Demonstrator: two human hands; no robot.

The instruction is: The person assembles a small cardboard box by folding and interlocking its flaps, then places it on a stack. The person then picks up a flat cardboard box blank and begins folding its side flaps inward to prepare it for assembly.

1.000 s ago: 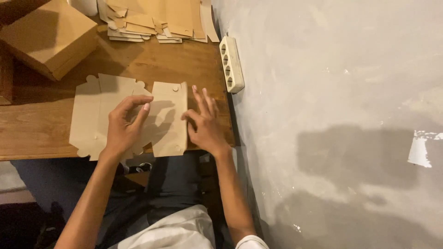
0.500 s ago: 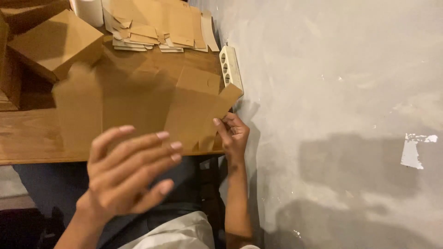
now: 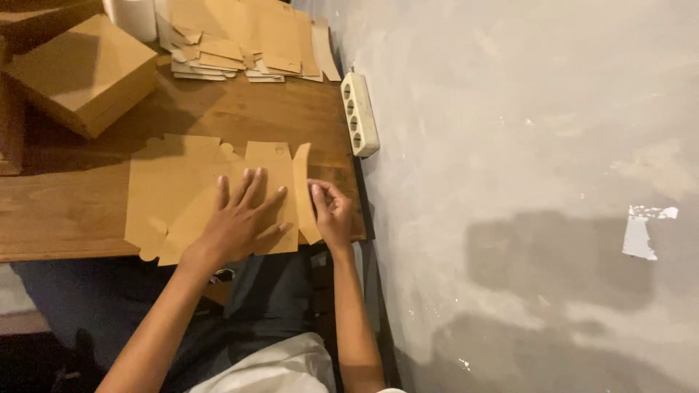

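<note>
Inspector: The blank (image 3: 211, 200) lies flat on the table (image 3: 65, 211), near its front edge. The left hand (image 3: 237, 222) presses it down, fingers spread and released. The right hand (image 3: 331, 211) has curled fingers on the end flap (image 3: 302, 191), which stands partly raised.

Clerk: Risks?

Inspector: The flap may crease off its score if the left hand's pressure shifts. The blank could also slide off the front edge. The power strip (image 3: 360, 113) sits near, well apart from the stack (image 3: 240, 40) and the box (image 3: 84, 69)
</note>
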